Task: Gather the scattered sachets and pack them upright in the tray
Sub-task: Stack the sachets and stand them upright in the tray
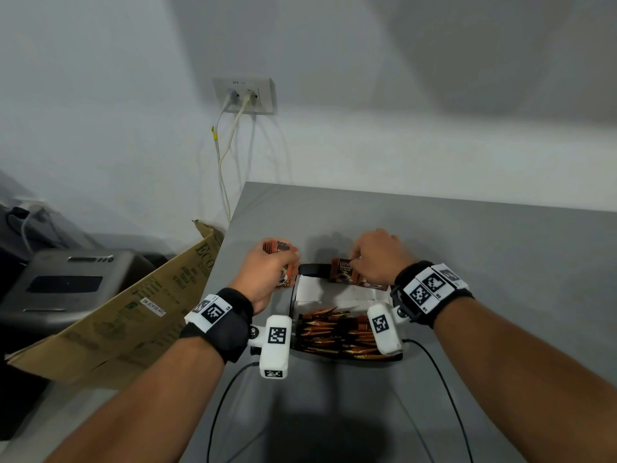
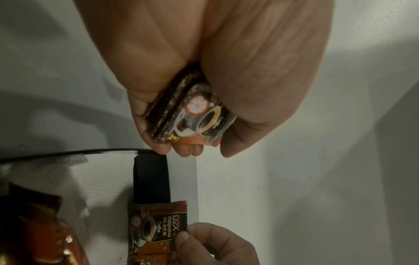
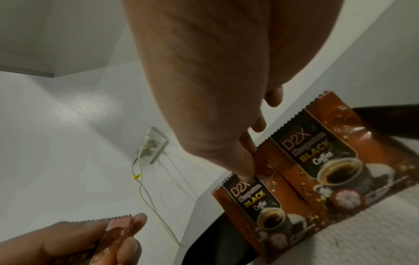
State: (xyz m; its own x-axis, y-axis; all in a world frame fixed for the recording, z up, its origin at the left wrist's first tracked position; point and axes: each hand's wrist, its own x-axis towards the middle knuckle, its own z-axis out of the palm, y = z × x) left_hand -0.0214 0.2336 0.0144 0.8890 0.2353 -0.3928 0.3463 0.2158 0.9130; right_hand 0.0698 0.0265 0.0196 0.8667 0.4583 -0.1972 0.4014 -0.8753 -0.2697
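Left hand (image 1: 267, 272) is up just off the tray's left edge, fingers and thumb curled tight around a small stack of brown foil coffee sachets (image 2: 190, 114), the left wrist view showing their crimped edges bunched in the grip. Over to the right hand (image 1: 377, 259), at the far end of the black rectangular tray (image 2: 150, 179) that sits on the grey desk (image 1: 484, 262): its fingertips (image 3: 246, 168) pinch the top edge of a brown "D2X Black Coffee" sachet (image 3: 256, 202) standing upright against the tray's far wall, with a second matching upright sachet (image 3: 335, 157) just beside it, slightly overlapping. Both stand on the white paper lining (image 1: 337, 292) in the far half of the tray. The near half holds a packed row of orange-brown sachets on edge (image 1: 337, 332), partly hidden by the wrist cameras. Left of the desk leans a flattened brown cardboard box (image 1: 133, 315), and a white wall socket with two white cables (image 1: 245, 96) sits on the wall behind.
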